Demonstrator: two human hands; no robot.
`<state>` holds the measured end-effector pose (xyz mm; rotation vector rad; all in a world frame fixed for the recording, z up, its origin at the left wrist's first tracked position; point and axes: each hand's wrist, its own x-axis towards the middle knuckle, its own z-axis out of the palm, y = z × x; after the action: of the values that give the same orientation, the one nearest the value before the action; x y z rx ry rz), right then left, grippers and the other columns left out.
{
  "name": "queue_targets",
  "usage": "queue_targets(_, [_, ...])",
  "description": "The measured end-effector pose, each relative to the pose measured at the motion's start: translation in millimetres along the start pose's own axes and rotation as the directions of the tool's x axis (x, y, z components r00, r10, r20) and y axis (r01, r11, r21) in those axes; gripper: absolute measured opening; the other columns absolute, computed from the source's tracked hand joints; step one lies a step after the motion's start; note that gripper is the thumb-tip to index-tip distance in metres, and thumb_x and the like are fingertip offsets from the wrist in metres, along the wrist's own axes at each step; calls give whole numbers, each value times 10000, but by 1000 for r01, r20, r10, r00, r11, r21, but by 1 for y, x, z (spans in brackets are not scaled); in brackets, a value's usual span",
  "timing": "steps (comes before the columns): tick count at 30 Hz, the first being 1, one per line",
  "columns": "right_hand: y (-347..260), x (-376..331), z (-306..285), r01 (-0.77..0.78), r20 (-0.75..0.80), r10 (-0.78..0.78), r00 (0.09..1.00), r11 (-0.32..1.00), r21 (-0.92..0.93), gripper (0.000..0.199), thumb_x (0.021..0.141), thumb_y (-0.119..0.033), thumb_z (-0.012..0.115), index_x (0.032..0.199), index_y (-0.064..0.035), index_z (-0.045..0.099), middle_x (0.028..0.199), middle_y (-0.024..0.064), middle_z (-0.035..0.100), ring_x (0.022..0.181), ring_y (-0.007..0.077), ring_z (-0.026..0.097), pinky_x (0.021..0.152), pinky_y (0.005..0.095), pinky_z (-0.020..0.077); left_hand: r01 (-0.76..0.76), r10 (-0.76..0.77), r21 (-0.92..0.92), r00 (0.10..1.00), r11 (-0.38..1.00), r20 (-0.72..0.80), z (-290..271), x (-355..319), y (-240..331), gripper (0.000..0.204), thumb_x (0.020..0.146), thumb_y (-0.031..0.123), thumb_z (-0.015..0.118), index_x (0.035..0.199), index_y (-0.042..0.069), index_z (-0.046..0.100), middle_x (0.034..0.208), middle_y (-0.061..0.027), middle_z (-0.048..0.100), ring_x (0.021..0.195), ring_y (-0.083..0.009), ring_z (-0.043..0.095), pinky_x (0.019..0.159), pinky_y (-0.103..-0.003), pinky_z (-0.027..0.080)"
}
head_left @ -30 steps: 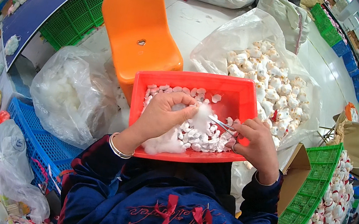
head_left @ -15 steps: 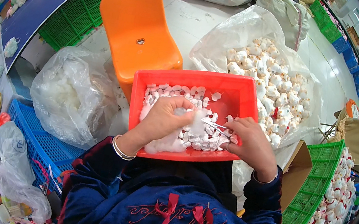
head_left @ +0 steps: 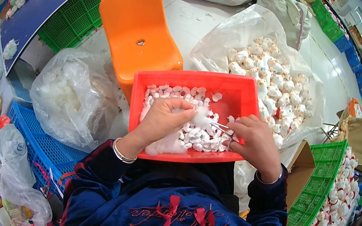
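A red plastic tub (head_left: 237,87) sits in front of me, with many small white fabric pieces (head_left: 195,139) in it. Above them my left hand (head_left: 163,117) pinches a tuft of white fluffy stuffing (head_left: 200,118) between thumb and fingers. My right hand (head_left: 253,139) is closed around slim metal forceps (head_left: 220,127), whose tips reach into the tuft. The fingers cover the handle end. More loose stuffing (head_left: 167,144) lies at the tub's near left, under my left hand.
An orange chair (head_left: 139,34) stands behind the tub. To the left are a clear bag of stuffing (head_left: 66,98) and a blue crate (head_left: 43,150). At right, a large clear bag (head_left: 231,40) holds white plush pieces (head_left: 285,92), and a green crate (head_left: 320,184) holds more.
The forceps have drawn slightly right, and my right hand has shifted a little right with them. My left hand keeps its pinch, nearly in place.
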<state>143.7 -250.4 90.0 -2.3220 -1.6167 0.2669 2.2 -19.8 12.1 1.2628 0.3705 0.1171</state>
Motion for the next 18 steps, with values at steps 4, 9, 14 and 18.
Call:
queue_targets(4, [1, 3, 9, -11, 10, 11, 1000, 999, 53, 377, 745, -217, 837, 1072, -72, 718, 964, 78, 663, 985, 299, 611, 835, 419, 479, -35, 35, 60, 999, 998, 2, -1, 0, 1, 136, 989, 113, 701, 1084, 25, 742, 816, 31, 671, 619, -2, 520, 534, -172, 383])
queue_targets(9, [10, -9, 0, -175, 15, 174, 985, 984, 42, 638, 655, -249, 894, 1211, -29, 674, 1117, 164, 646, 1121, 359, 591, 979, 431, 484, -96, 77, -174, 991, 980, -113, -9, 5, 1, 128, 995, 128, 685, 1062, 36, 744, 813, 26, 682, 639, -2, 550, 557, -167, 415])
queue_targets(14, [3, -4, 15, -5, -108, 26, 994, 983, 184, 679, 625, -220, 896, 1236, -24, 674, 1112, 171, 638, 1099, 364, 584, 978, 437, 480, -81, 78, -80, 996, 994, -47, 2, -2, 0, 161, 983, 123, 709, 1099, 16, 739, 889, 4, 711, 689, -5, 575, 589, -171, 442])
queue_targets(18, [9, -5, 10, -45, -29, 50, 998, 987, 155, 407, 722, -188, 847, 1096, -66, 743, 938, 81, 665, 932, 295, 630, 826, 430, 492, -108, 108, 7, 993, 994, -40, 0, -2, 0, 203, 977, 127, 724, 1122, -13, 745, 895, -8, 730, 778, -21, 623, 666, -194, 494])
